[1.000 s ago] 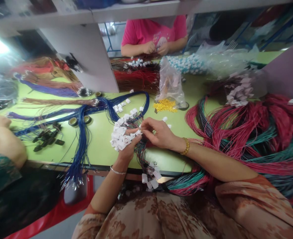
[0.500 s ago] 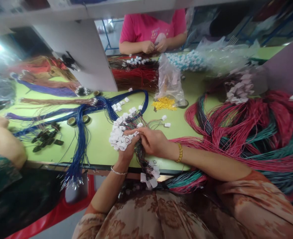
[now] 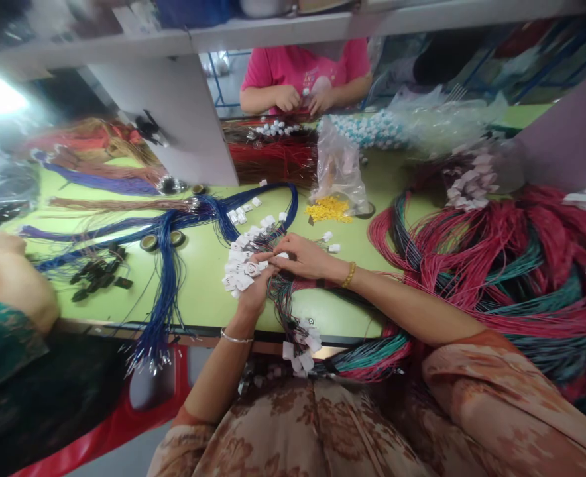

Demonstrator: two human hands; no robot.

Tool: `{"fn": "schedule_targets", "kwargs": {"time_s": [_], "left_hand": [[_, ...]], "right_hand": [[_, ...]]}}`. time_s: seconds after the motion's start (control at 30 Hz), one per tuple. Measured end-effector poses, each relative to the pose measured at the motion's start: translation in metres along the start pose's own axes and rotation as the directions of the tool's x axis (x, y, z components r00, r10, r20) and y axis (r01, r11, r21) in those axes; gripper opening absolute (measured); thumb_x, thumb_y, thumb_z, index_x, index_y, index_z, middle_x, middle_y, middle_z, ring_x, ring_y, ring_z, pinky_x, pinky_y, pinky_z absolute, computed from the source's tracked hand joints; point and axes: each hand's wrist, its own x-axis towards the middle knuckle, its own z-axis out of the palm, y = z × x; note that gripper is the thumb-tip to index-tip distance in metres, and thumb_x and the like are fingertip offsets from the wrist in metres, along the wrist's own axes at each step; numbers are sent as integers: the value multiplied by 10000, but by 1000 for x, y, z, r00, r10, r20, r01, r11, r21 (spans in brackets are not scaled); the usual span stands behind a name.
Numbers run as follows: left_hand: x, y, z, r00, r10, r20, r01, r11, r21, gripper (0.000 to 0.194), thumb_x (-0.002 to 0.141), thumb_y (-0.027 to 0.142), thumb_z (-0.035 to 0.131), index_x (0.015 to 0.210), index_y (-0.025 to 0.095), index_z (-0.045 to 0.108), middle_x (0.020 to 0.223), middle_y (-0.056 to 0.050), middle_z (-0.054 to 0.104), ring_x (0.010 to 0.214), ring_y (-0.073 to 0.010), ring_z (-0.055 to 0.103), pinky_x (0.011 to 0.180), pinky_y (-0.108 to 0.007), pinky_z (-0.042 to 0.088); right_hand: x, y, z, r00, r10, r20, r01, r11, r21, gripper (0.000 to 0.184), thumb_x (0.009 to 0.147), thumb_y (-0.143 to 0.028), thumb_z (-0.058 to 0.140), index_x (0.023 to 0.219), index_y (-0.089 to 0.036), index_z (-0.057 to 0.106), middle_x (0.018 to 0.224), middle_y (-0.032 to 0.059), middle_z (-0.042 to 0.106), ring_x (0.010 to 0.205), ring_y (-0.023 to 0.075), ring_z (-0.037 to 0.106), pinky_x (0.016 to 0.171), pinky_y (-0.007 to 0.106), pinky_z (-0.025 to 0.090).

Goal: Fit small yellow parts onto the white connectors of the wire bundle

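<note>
My left hand (image 3: 254, 290) is closed around a bunch of white connectors (image 3: 240, 268) with thin wires, over the near part of the bench. Right beside it, my right hand (image 3: 307, 257) pinches a small white connector (image 3: 283, 256) at its fingertips, against the left thumb. Dark, red and green wires (image 3: 282, 298) run down from under my hands. They end in more white connectors (image 3: 301, 351) hanging at the bench edge. Two loose white connectors (image 3: 333, 248) lie past my right hand. My fingers partly hide the held wires.
Blue wires (image 3: 166, 278) and black connectors (image 3: 97, 275) lie left. Yellow pieces (image 3: 329, 209) spill by a plastic bag (image 3: 340, 162). Red and green wire bundles (image 3: 452, 258) fill the right. A co-worker's arm (image 3: 17, 278) rests at left; another person (image 3: 305, 76) sits opposite.
My right hand has lifted slightly and its fingers now pinch a white connector visible above the left hand. The person opposite has moved their hands apart. The whole view has shifted slightly.
</note>
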Motion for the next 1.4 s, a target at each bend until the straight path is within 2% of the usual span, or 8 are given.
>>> {"fn": "schedule_targets", "kwargs": {"time_s": [0.3, 0.53, 0.67, 0.73, 0.83, 0.9, 1.03, 1.4], "left_hand": [[13, 5, 3, 1000, -18, -19, 15, 988, -154, 440, 696, 375, 841, 1069, 202, 687, 1061, -59, 748, 624, -94, 576, 595, -259, 460], [47, 34, 36, 962, -16, 274, 49, 992, -115, 497, 661, 397, 868, 1087, 182, 728, 936, -62, 760, 488, -51, 370, 447, -229, 264], [36, 30, 33, 934, -48, 354, 75, 995, -62, 575, 718, 434, 833, 1213, 169, 708, 807, -23, 696, 504, -60, 345, 466, -237, 246], [28, 25, 23, 935, -33, 352, 53, 997, -47, 569, 773, 462, 788, 1252, 169, 697, 680, 19, 608, 519, -85, 366, 502, -251, 295], [19, 21, 12, 928, 18, 373, -17, 1000, -6, 580, 792, 480, 772, 1277, 175, 679, 626, 38, 544, 591, -127, 465, 590, -274, 386], [15, 20, 9, 931, 45, 363, -43, 999, -12, 557, 777, 468, 791, 1241, 187, 669, 742, 9, 626, 652, -135, 527, 637, -282, 427], [11, 20, 9, 947, 21, 321, -4, 998, -56, 447, 744, 435, 829, 1069, 188, 648, 926, -37, 708, 739, -132, 600, 697, -276, 474], [10, 18, 7, 971, 25, 239, -21, 1000, -21, 407, 719, 434, 842, 986, 169, 686, 773, -2, 677, 658, -119, 587, 646, -269, 484]], "right_hand": [[-34, -44, -24, 957, -113, 266, 190, 939, -287, 215, 943, -356, 580, 896, -167, 668, 831, 69, 659, 721, 180, 526, 649, 293, 310], [-68, -111, 32, 800, -25, 599, 241, 929, -282, 317, 992, -354, 488, 1158, -111, 607, 937, 122, 745, 741, 220, 677, 577, 285, 357], [-54, -103, 10, 774, -88, 627, 219, 967, -134, 455, 930, -575, 593, 1054, -142, 655, 886, 102, 746, 728, 211, 668, 599, 278, 397], [-42, -77, -22, 784, -213, 583, 231, 972, 44, 345, 941, -517, 607, 903, -181, 678, 825, 46, 730, 695, 162, 629, 624, 259, 405], [-21, -15, -68, 991, 11, 134, -4, 999, -52, 234, 981, -279, 522, 845, -177, 683, 792, 33, 708, 693, 141, 582, 677, 261, 406], [-8, 27, -80, 962, 241, -128, -262, 947, -188, 134, 878, -130, 574, 874, -152, 706, 858, 70, 728, 745, 165, 591, 715, 278, 407], [7, 83, -67, 922, 347, -174, -379, 902, -208, 170, 801, -67, 591, 871, -126, 733, 890, 106, 742, 799, 194, 607, 753, 287, 410], [6, 108, -57, 866, 397, -304, -387, 917, 94, 141, 855, -224, 573, 733, -163, 611, 802, 62, 665, 774, 173, 545, 766, 302, 424]]}}
